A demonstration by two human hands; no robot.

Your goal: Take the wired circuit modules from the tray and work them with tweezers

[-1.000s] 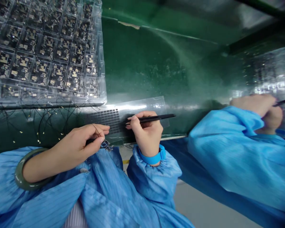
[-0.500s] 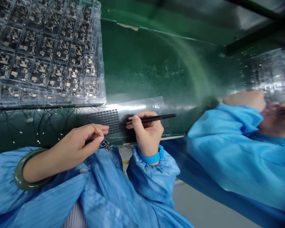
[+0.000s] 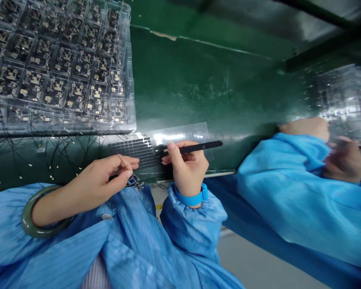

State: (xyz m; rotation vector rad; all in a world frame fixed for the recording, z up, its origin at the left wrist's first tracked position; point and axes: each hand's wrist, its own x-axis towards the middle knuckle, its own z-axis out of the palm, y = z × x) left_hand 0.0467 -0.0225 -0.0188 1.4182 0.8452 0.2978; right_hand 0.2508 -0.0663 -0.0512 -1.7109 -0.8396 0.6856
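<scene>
Between the thumb and fingers of my left hand (image 3: 108,176) is a small circuit board (image 3: 134,182) with a thin black wire, at the table's near edge. My right hand (image 3: 189,166) is closed around black tweezers (image 3: 201,147), their tips pointing left. Those tips are over a clear sheet (image 3: 180,132) that bears rows of small dark rectangles (image 3: 138,151). The sheet lies flat on the green table just beyond both hands. The exact spot of the tweezer tips is hard to make out.
Stacked clear trays (image 3: 131,92) full of circuit boards stand at the back left. Thin black wires with small gold-coloured ends (image 3: 51,177) lie before them. At the right, another person's blue sleeve (image 3: 282,168) and hands (image 3: 345,160) are near a blurred tray (image 3: 345,96).
The view has shifted slightly, so the trays sit a little further right. My hands keep nearly the same place and hold. The other person's hands have moved a little.
</scene>
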